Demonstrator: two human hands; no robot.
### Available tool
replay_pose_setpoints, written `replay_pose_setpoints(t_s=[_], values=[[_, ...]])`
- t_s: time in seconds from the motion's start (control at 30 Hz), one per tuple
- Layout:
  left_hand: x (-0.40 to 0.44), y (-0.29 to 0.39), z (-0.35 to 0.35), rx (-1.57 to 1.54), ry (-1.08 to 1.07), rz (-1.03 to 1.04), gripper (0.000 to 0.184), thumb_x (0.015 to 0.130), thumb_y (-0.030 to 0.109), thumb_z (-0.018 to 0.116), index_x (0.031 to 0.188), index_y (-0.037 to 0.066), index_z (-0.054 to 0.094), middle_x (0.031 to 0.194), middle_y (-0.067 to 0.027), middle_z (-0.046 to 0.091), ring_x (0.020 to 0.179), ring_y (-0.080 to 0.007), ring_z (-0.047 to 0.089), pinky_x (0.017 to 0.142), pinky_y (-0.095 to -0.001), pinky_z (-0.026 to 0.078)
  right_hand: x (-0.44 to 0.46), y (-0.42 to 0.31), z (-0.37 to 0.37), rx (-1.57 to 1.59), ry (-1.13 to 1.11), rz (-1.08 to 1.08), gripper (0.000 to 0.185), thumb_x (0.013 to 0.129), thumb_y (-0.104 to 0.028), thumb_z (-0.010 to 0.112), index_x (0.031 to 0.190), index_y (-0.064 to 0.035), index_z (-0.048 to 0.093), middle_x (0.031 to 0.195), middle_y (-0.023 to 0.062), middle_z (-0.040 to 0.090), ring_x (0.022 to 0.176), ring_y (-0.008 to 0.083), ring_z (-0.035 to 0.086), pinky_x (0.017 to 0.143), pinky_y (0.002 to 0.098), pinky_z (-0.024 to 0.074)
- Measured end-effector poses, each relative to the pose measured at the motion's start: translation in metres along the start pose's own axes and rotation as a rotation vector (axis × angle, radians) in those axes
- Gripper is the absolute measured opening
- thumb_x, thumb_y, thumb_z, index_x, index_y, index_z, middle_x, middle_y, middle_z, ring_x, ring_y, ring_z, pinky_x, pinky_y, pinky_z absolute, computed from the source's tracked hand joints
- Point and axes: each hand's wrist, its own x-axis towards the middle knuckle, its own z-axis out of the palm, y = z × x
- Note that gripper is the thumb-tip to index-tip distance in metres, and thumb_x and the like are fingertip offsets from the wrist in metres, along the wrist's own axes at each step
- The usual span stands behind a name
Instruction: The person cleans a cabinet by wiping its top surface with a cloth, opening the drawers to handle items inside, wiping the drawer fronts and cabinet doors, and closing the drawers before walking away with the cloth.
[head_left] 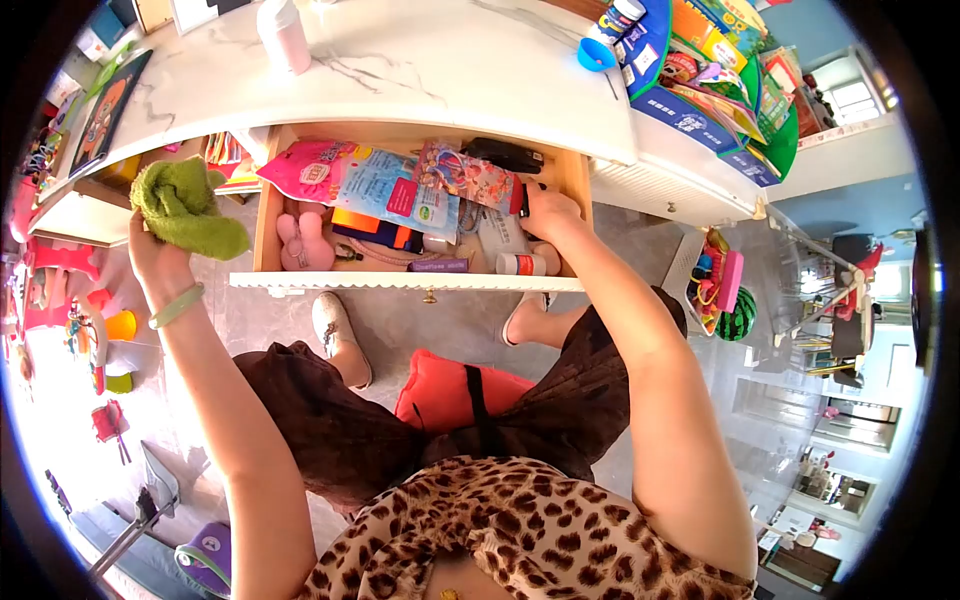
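My left hand (150, 255) grips a crumpled green cloth (190, 208), raised to the left of an open drawer (420, 283). Inside the drawer's right side, my right hand (550, 213) is closed at a small dark thing beside a colourful picture packet (468, 178); its fingertips are partly hidden, so I cannot make out what it holds. Near that hand lie a white bottle with an orange-red label (522, 264) and a black case (505, 154). A pink and blue plastic package (375, 185), a pink bunny-shaped item (305, 242) and a purple box (438, 265) fill the rest.
Above the drawer runs a white marbled tabletop (440, 60) bearing a pale pink bottle (284, 38), a blue cup (596, 55) and a blue holder of books (690, 118). A toy basket (708, 285) stands on the floor to the right. A red cushion (440, 390) lies between my legs.
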Motion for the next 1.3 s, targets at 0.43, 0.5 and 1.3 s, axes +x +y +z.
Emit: replay_pose_setpoints(t_s=[0.43,0.5,1.3], values=[[-0.014,0.001,0.015,-0.031,0.035,-0.035,0.033,0.093,0.021,0.037,0.116,0.002,0.052,0.121,-0.0142,0.054,0.112,-0.0297,0.052,0.1,-0.0467,0.039,-0.059,0.042,-0.031,2.022,-0.492,-0.32,0.053,0.088,-0.024,0.046,0.134,0.0009,0.036,0.123,0.0194,0.053,0.102,0.0251,0.058,0.083,0.0385,0.047],[-0.018,-0.001,0.018,-0.028,0.062,-0.025,0.034,0.092,0.021,0.038,0.117,0.002,0.051,0.123,-0.0147,0.053,0.113,-0.0302,0.051,0.1,-0.0468,0.038,-0.076,0.046,-0.041,2.052,-0.594,-0.391,0.05,0.09,-0.022,0.043,0.131,0.0056,0.037,0.122,0.0212,0.052,0.102,0.0266,0.058,0.085,0.0387,0.0469],[-0.016,0.009,-0.01,0.325,-0.018,0.193,0.033,0.095,0.019,0.037,0.118,-0.002,0.047,0.122,-0.0135,0.052,0.109,-0.0279,0.053,0.097,-0.0455,0.043,-0.081,0.034,-0.042,0.965,0.202,-0.42,0.031,0.089,-0.014,0.055,0.118,-0.0023,0.054,0.111,0.0131,0.061,0.101,0.0205,0.059,0.086,0.0308,0.0465]])
